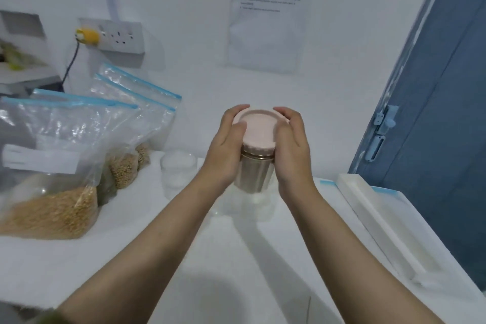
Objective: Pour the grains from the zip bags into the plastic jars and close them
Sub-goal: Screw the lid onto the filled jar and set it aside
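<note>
Both hands hold a clear plastic jar filled with pale grains, lifted above the white table. A pink lid sits on its mouth. My left hand grips the lid's left side and the jar's neck. My right hand curls round the lid's right side. Several zip bags stand at the left: the nearest zip bag holds yellow-brown grains, and a second bag behind it holds round beige grains. An open clear jar without a lid stands just left of my left wrist.
A wall socket with a yellow plug and a dark cable is mounted on the back wall. A printed sheet hangs above. A white tray-like box lies at the right, with a blue door beyond it.
</note>
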Demonstrator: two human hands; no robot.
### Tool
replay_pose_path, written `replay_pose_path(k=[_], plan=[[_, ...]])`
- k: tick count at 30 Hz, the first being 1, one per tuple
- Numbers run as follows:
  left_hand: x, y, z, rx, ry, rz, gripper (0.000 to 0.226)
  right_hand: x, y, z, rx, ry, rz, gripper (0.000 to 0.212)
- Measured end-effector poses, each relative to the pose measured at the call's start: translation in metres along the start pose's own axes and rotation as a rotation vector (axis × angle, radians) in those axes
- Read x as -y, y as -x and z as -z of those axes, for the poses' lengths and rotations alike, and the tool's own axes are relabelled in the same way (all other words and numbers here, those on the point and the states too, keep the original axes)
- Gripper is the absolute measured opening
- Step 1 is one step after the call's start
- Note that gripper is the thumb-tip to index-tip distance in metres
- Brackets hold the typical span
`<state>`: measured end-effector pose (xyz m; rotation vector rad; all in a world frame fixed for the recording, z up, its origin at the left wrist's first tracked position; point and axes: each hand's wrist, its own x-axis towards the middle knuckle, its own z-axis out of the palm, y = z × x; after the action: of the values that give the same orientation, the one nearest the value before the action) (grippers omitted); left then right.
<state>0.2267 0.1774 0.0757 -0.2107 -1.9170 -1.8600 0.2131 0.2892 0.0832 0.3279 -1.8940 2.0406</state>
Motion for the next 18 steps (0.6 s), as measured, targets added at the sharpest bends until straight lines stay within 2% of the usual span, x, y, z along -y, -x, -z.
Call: replay_pose_path(k=[9, 13, 18], plan=[[0.009, -0.135, 0.075, -0.083, -0.045, -0.039, 0.036, -0.015, -0.111, -0.12, 0.026, -0.026, 0.067, 0.028], [0.058, -0.189, 0.114, -0.074, -0.082, 0.034, 0.035, -0.061, -0.149, -0.173, 0.038, 0.011, -0.003, 0.028], [0.138, -0.216, 0.145, -0.063, -0.118, 0.145, 0.031, -0.137, -0.171, -0.213, 0.054, 0.133, -0.121, 0.029]])
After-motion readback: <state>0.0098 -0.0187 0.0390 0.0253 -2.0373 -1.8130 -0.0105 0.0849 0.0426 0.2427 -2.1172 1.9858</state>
